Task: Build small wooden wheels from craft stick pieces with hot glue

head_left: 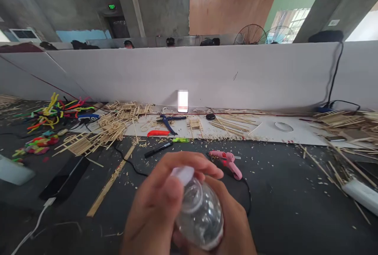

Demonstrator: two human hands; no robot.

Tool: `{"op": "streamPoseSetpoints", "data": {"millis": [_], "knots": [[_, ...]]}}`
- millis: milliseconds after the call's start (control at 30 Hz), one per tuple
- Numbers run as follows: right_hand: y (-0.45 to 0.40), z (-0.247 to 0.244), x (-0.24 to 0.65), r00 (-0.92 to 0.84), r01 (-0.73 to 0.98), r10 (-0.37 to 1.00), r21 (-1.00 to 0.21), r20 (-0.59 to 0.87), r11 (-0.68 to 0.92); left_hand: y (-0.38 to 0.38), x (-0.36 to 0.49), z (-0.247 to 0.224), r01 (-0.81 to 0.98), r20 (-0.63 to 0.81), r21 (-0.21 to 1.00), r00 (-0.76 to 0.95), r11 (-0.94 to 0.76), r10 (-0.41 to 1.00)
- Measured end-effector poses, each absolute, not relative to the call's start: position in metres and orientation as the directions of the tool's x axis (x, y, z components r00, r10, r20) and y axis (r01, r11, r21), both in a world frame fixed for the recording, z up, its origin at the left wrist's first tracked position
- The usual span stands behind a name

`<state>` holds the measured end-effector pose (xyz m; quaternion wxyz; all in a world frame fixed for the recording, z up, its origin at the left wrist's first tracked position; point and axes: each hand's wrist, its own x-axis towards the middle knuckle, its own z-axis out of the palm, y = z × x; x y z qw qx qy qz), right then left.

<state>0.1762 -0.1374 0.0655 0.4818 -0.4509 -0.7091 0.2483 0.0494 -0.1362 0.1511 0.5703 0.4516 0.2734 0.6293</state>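
A clear plastic bottle [203,217] is tilted between my two hands, close to the camera. My left hand [153,196] is closed at its top, thumb and fingers around the whitish cap [183,174]. Whether the cap sits on the neck or is loose, I cannot tell. Wrapped around the bottle's body from the right is my right hand [234,215]; its fingertips are partly hidden. Just beyond the hands, a pink glue gun [227,160] lies on the dark table, and a black marker [158,150] lies to its left.
Bamboo sticks [230,123] and small stick frames [85,141] lie along the white partition [206,74]. Blue-handled pliers [169,123], a propped phone [182,101], a black phone [65,178] with a white cable and colourful pipe cleaners [56,111] are around. Scraps litter the table [280,207].
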Motion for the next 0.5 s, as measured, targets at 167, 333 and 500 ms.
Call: {"op": "streamPoseSetpoints", "data": {"millis": [167, 333, 500], "knots": [[-0.126, 0.076, 0.167, -0.051, 0.448, 0.877, -0.774, 0.478, 0.448, -0.114, 0.038, 0.128, -0.35, 0.297, 0.906, 0.118, -0.24, 0.947], [-0.112, 0.07, 0.169, -0.075, 0.612, 0.817, -0.621, 0.572, 0.49, -0.106, 0.032, 0.119, -0.136, 0.333, 0.937, 0.078, -0.321, 0.94], [-0.106, 0.065, 0.159, -0.061, 0.625, 0.805, -0.607, 0.59, 0.492, -0.1, 0.028, 0.121, -0.131, 0.342, 0.934, 0.055, -0.333, 0.938]]}}
